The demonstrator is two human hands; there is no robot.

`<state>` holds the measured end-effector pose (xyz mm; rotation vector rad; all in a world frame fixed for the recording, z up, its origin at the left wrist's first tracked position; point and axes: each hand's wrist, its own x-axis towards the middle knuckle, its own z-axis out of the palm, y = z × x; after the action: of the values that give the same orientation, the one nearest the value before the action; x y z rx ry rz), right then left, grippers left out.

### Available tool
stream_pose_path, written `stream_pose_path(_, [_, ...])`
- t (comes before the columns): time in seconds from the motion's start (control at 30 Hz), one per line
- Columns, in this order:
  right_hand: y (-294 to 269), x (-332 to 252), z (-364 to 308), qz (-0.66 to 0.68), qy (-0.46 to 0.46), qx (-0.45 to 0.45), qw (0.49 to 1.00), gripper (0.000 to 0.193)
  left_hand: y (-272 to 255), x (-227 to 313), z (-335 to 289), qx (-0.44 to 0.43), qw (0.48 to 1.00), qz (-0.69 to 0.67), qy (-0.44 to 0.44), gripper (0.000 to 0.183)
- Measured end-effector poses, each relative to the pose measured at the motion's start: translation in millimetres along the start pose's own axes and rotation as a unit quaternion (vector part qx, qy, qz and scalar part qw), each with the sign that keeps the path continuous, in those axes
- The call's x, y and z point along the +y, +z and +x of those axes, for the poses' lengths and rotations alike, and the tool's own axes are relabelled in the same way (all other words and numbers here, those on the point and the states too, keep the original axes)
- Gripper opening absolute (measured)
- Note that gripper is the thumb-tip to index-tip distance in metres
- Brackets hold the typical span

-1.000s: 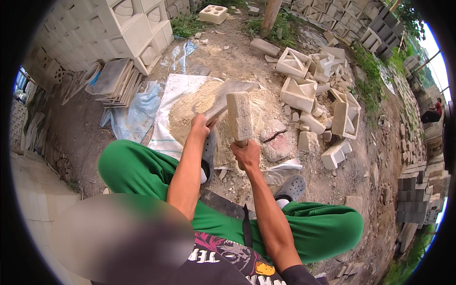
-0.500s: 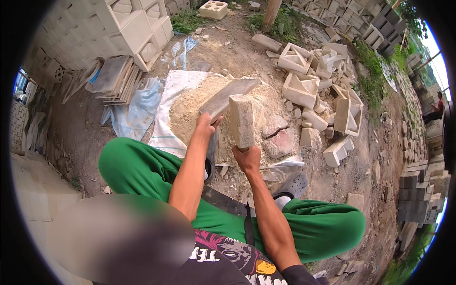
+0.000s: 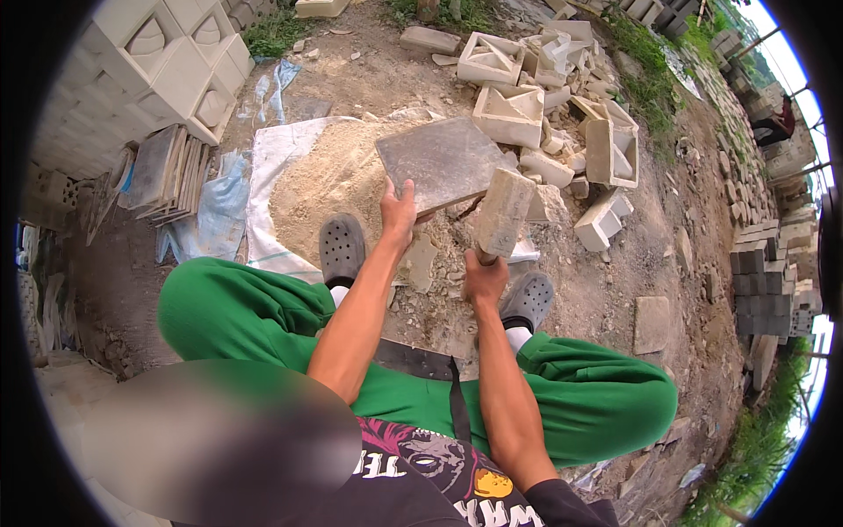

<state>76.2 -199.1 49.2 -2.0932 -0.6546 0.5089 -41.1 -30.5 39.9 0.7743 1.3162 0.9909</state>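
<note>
My left hand (image 3: 399, 213) grips the near edge of a flat grey board (image 3: 435, 162), its broad face turned up toward me. In my right hand (image 3: 485, 279) is a mallet with a thick, pale, block-shaped head (image 3: 507, 211), raised just right of the board's near corner. My fingers are closed round its handle, which mostly hides behind the hand. Behind and below the board lie broken pieces, partly covered by it. Beyond my left foot, pale crushed grit (image 3: 320, 180) is heaped on a white sack (image 3: 262, 206).
Broken pale hollow blocks (image 3: 509, 114) lie piled at the far right. At the left stand stacked boards (image 3: 162, 171), a blue plastic sheet (image 3: 219, 206) and a wall of patterned blocks (image 3: 167, 70). My grey clogs (image 3: 342, 250) flank the work spot. A person (image 3: 777, 123) sits far right.
The board has swung rightward and tipped, so its broad face now shows over the broken pieces. The mallet has moved right and lower. My view has shifted, and my left clog now shows.
</note>
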Motion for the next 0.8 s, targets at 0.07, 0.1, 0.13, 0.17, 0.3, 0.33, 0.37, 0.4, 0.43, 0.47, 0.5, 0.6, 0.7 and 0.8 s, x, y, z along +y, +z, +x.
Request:
stream_pose_path(0.07, [-13.0, 16.4, -1.8, 0.027, -0.023, 0.099, 0.994, 0.041, 22.0, -21.2, -6.2, -0.02, 0.995, 0.078, 0.051, 0.071])
stream_pose_path(0.1, [-17.6, 23.4, -2.5, 0.021, -0.022, 0.101, 0.994, 0.041, 30.0, -32.6, -12.5, -0.018, 0.983, 0.152, 0.099, 0.069])
stream_pose_path(0.13, [-23.1, 27.0, -2.2, 0.084, 0.071, 0.074, 0.991, 0.039, 39.0, -38.4, -20.5, -0.018, 0.963, 0.225, 0.148, 0.067])
stream_pose_path(0.17, [-28.0, 30.2, -1.8, 0.146, 0.162, 0.047, 0.975, 0.037, 45.5, -43.7, -28.3, -0.023, 0.964, 0.223, 0.144, 0.067])
stream_pose_path(0.3, [-38.1, 38.8, -2.9, 0.125, 0.188, 0.075, 0.971, 0.035, 54.4, -62.5, -40.1, -0.135, 0.947, 0.287, 0.057, 0.071])
stream_pose_path(0.33, [-35.6, 40.5, -2.2, 0.125, 0.179, 0.063, 0.974, 0.035, 52.9, -78.5, -38.2, -0.115, 0.946, 0.283, 0.111, 0.072])
stream_pose_path(0.37, [-33.8, 42.2, -1.7, 0.125, 0.172, 0.052, 0.976, 0.035, 52.7, -84.9, -38.2, -0.095, 0.941, 0.28, 0.164, 0.072])
stream_pose_path(0.4, [-32.8, 44.0, -0.2, 0.124, 0.174, 0.053, 0.975, 0.035, 52.7, -89.9, -35.2, -0.097, 0.941, 0.281, 0.162, 0.072])
stream_pose_path(0.43, [-30.7, 44.6, 0.5, 0.113, 0.178, 0.038, 0.977, 0.034, 52.2, -86.7, -36.0, -0.088, 0.939, 0.307, 0.126, 0.069])
stream_pose_path(0.47, [-28.9, 45.1, 1.3, 0.101, 0.182, 0.022, 0.978, 0.033, 51.4, -83.2, -36.5, -0.077, 0.936, 0.332, 0.09, 0.067])
stream_pose_path(0.5, [-28.7, 46.0, 2.2, 0.101, 0.187, 0.024, 0.977, 0.033, 50.0, -79.1, -35.5, -0.08, 0.935, 0.335, 0.087, 0.067])
stream_pose_path(0.6, [-25.0, 40.8, 2.9, 0.072, 0.196, -0.021, 0.978, 0.034, 43.2, -24.6, -36.6, -0.097, 0.868, 0.487, 0.026, 0.052])
stream_pose_path(0.7, [-18.7, 47.6, 7.0, 0.014, 0.207, -0.028, 0.978, 0.037, 36.6, -18.4, -22.8, -0.102, 0.836, 0.537, -0.047, 0.041])
stream_pose_path(0.8, [-10.7, 35.0, 1.6, -0.009, 0.242, -0.08, 0.967, 0.042, -1.7, -56.4, 0.9, 0.05, 0.831, 0.506, 0.226, 0.042])
